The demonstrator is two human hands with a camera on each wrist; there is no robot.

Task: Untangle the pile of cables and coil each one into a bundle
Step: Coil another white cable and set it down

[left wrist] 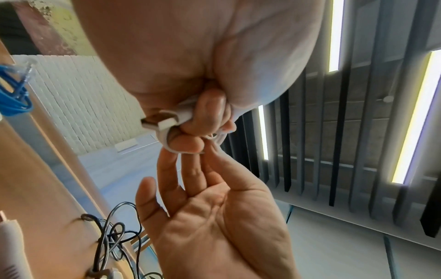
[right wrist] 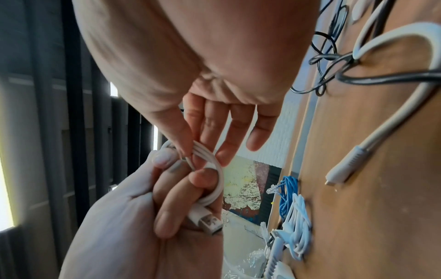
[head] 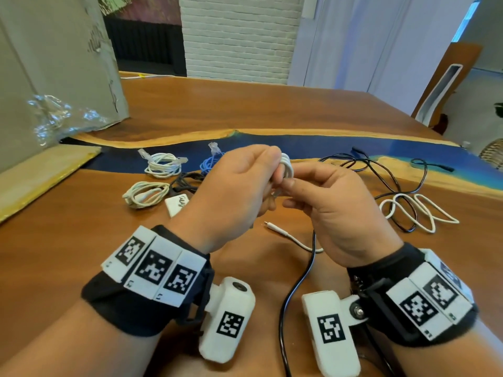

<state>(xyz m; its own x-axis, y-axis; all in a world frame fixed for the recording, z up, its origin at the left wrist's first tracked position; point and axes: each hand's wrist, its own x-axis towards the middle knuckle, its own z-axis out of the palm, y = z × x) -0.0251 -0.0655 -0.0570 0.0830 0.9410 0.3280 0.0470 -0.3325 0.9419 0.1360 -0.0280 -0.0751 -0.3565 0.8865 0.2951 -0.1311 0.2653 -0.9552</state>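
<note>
- Nearest to me, a black cable (head: 295, 292) runs on the wooden table (head: 81, 240) between my 2 wrists, and beyond it lies a loose white cable end (head: 280, 231) with its small plug pointing to the left.
- Above these, my left hand (head: 231, 186) is curled around a small white coil (head: 287, 165). The fingers are clenched on its loops, and the USB plug (left wrist: 158, 120) sticks out from the bottom of this fist.
- My right hand (head: 332, 202) is just beside it, to the right. Its thumb and first finger pinch the strands of the same coil, while the other fingers (right wrist: 257, 132) stay almost straight.
- The relation that matters: the coil stands between the 2 hands, its loops rising above my left fist, and the free strand goes from my right fingertips toward the loops. So I judge the next wrap or tuck must go from the right side to the left, across the loops.
- The left hand is the holder and the right hand is the one free to move, I think.
- Farther to the left, 2 white bundles (head: 163, 165) (head: 145, 194) and 1 blue bundle (head: 208, 163) lie already coiled.
- Farther to the right, a black and a white cable (head: 419, 210) are still tangled together on the table.
</note>
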